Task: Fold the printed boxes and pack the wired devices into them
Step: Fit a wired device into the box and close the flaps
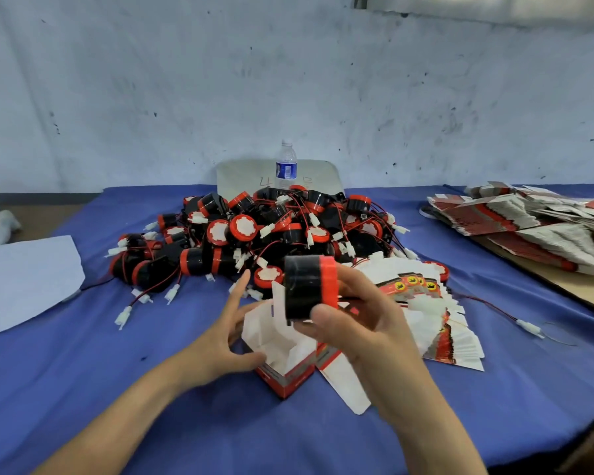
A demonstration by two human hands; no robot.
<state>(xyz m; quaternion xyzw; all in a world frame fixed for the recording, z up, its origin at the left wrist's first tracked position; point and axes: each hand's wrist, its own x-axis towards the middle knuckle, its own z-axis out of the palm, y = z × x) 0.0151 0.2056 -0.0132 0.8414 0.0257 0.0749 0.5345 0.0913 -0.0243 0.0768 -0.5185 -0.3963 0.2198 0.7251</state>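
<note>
Fingers (326,320) of my right hand (364,323) grasp one wired device (309,286) just above the open box (282,351) at lower centre. My left hand (227,337), fingers relaxed, steadies it. I should keep the flaps spread and lower the device straight.

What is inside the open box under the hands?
The open box shows only white inner flaps. The device in the right hand is above it; the bottom is hidden.
</note>
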